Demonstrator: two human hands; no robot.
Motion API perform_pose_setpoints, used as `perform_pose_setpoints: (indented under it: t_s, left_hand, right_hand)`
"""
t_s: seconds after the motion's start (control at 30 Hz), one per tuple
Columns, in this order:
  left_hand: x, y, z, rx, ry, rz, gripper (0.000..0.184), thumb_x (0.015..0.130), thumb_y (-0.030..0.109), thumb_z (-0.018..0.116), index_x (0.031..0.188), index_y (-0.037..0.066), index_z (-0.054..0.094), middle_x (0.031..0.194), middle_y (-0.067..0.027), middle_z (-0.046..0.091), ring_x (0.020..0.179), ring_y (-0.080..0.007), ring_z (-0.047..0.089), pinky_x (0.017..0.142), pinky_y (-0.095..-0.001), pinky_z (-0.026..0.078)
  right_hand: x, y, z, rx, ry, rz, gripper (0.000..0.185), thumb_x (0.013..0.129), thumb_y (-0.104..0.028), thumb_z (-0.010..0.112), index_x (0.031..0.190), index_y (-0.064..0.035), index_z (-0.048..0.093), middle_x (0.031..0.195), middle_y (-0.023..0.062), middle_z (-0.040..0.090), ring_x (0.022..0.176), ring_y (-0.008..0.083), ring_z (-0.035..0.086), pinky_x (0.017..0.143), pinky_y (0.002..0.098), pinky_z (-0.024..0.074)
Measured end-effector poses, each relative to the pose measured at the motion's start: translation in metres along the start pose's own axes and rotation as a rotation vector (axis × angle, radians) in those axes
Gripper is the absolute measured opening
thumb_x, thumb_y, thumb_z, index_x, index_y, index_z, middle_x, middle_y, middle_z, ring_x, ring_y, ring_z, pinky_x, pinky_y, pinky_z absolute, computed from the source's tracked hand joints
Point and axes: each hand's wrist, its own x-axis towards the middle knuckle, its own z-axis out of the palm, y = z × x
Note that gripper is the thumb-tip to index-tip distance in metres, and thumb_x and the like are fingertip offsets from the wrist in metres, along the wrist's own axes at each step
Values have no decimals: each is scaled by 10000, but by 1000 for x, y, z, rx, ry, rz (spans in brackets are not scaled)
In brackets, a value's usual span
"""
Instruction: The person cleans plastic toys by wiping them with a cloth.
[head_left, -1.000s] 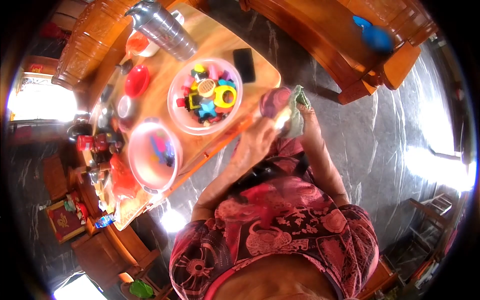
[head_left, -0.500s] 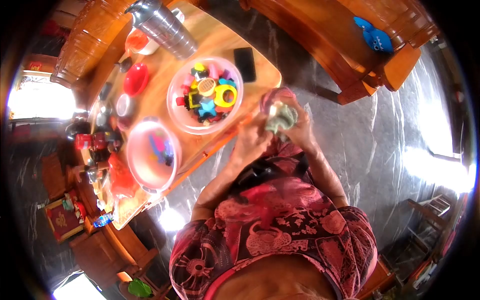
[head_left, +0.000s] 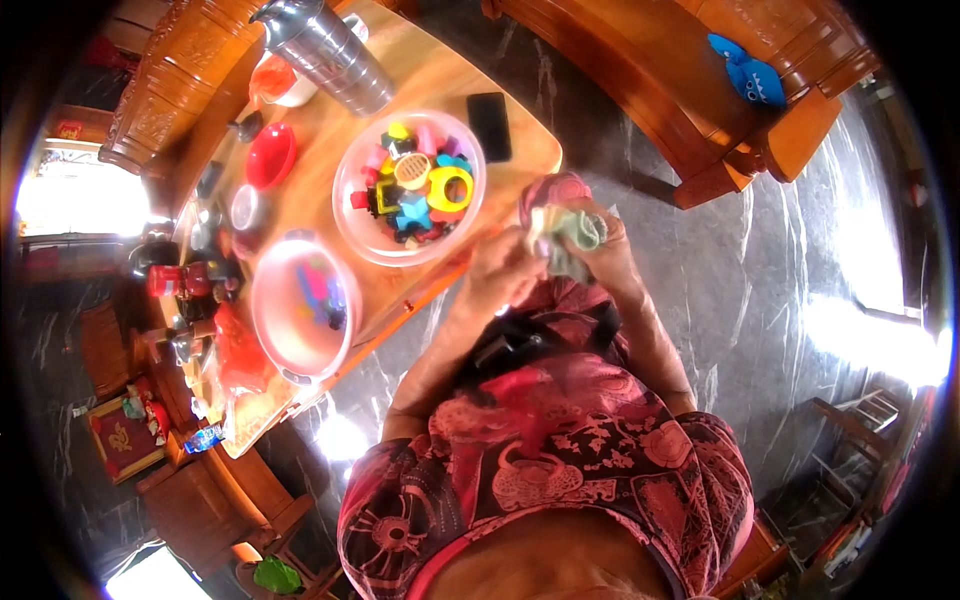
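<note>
A crumpled pale green cloth is bunched between my two hands, above my lap at the table's edge. My left hand grips its left side with bent fingers, slightly blurred. On the other side my right hand has its fingers wrapped around a rolled part of the cloth. Left of the hands, on the table, stands a clear plastic bowl full of colourful toys. Nearer me on the table is a second pinkish plastic basin with a few blue and purple pieces in it.
On the wooden table lie a black phone, a red bowl and a tall metal flask. A red plastic bag sits at the left edge. Across the floor, a wooden bench holds a blue toy.
The cloth has been turned and folded between my hands, and a rolled edge now shows at my right hand. The bowls and table have stayed in place.
</note>
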Motion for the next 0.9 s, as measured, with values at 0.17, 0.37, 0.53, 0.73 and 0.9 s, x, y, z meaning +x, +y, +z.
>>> perform_pose_setpoints:
  t_s: [0.17, 0.37, 0.53, 0.73, 0.9]
  left_hand:
    - [-2, 5, -1, -111, 3, -55, 157, 824, 105, 660, 899, 31, 543, 682, -70, 582, 443, -53, 448, 365, -177, 357]
    - [0, 3, -1, -30, -45, 8, 153, 844, 105, 624, 926, -5, 558, 681, -62, 576, 434, -47, 458, 342, -179, 373]
    - [-1, 12, 6, 153, -56, 66, 159, 872, 104, 578, 957, -31, 572, 664, -54, 571, 429, -45, 468, 326, -185, 380]
    - [1, 3, 7, 341, 0, 185, 134, 873, 120, 586, 957, 14, 588, 692, -33, 604, 504, -62, 529, 431, -202, 434]
    - [1, -9, 6, 465, 54, 124, 140, 875, 161, 595, 951, 44, 584, 659, -28, 588, 524, -62, 533, 457, -215, 434]
  right_hand:
    - [-2, -16, -1, 50, -128, -65, 397, 732, -28, 730, 1101, -40, 582, 957, -7, 624, 887, 86, 562, 800, 251, 465]
    - [-1, -1, -3, 119, -78, -18, 410, 713, -29, 752, 1086, -51, 585, 935, -30, 618, 859, 62, 558, 775, 230, 464]
    - [-2, 7, -4, 87, -16, -30, 388, 702, -36, 765, 1051, -64, 597, 888, -49, 618, 823, 46, 553, 749, 219, 459]
    - [-1, 3, -2, 26, 40, -10, 310, 703, -43, 766, 976, -70, 622, 842, -60, 620, 787, 35, 551, 712, 212, 456]
    - [1, 7, 6, -32, 190, -42, 171, 732, -55, 740, 874, -62, 646, 748, -70, 609, 690, 28, 542, 634, 202, 454]
